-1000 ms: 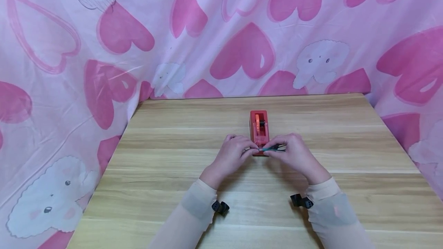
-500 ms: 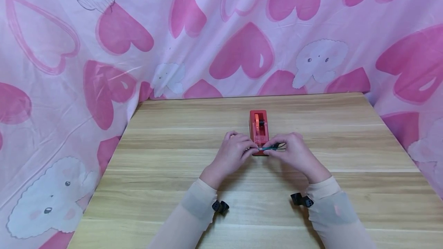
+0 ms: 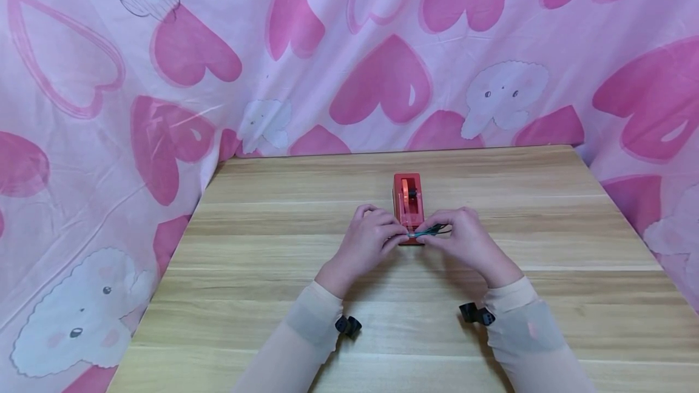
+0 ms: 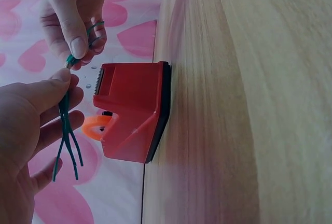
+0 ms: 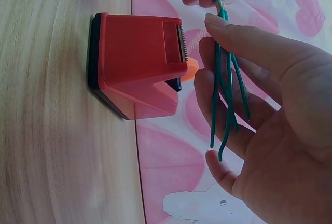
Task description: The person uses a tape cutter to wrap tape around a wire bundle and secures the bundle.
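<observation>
Several thin green wires [image 5: 229, 86], gathered in a bundle, stretch between my two hands. My left hand [image 3: 367, 236] pinches one side of the bundle between thumb and fingertips. My right hand [image 3: 468, 241] pinches it a short way along, the thumbs almost meeting. Loose green ends [image 4: 66, 141] fan out past the left fingers in the left wrist view, and others lie across the right palm. A pale brownish band [image 5: 222, 9] shows around the middle, partly covered by the fingers. Just behind the fingertips stands a red tape dispenser [image 4: 132, 112] with a toothed cutter [image 5: 182, 42].
An orange ring [image 3: 405, 193] sits inside the dispenser. The dispenser stands on a wood-grain table [image 3: 273, 211]. A pink curtain [image 3: 306, 90] with hearts hangs behind the table and along its sides. A small black camera [image 3: 348, 326] is strapped at the left wrist, another [image 3: 477, 314] at the right.
The loose wire ends by my right hand have tilted slightly upward in the head view. Both hands keep their pinch on the wires and stay nearly in place.
</observation>
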{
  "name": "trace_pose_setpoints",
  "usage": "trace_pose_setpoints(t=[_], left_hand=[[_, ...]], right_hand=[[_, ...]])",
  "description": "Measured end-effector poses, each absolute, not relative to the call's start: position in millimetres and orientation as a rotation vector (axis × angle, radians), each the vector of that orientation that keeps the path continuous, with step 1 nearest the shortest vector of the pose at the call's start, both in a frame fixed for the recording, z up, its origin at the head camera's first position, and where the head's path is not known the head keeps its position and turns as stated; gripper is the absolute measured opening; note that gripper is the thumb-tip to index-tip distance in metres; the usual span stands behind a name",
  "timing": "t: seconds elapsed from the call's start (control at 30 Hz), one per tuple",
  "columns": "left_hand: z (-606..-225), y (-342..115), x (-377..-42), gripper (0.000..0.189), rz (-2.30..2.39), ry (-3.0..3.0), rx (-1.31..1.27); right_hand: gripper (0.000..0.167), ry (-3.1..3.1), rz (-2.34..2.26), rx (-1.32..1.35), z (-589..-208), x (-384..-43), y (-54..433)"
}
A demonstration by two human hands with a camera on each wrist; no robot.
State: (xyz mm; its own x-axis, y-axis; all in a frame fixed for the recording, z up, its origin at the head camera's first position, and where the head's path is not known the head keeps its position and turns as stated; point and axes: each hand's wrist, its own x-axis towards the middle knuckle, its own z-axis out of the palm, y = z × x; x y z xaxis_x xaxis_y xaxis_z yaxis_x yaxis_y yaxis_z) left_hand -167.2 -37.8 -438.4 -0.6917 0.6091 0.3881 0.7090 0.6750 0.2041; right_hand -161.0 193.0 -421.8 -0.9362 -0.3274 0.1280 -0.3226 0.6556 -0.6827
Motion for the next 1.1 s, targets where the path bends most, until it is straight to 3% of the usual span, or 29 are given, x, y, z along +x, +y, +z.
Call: trace_pose_setpoints(t=[0.7, 1.1], left_hand=[[-437.0, -40.5, -166.6, 0.016, -0.436, -2.498, -1.099], [-438.8, -41.1, -165.5, 0.013, -0.333, -2.429, -1.101]], right_hand=[[0.016, 2.835, -1.067, -0.669, -420.3, -164.4, 195.1], [0.008, 2.817, -1.034, -0.775, -422.2, -167.0, 196.3]])
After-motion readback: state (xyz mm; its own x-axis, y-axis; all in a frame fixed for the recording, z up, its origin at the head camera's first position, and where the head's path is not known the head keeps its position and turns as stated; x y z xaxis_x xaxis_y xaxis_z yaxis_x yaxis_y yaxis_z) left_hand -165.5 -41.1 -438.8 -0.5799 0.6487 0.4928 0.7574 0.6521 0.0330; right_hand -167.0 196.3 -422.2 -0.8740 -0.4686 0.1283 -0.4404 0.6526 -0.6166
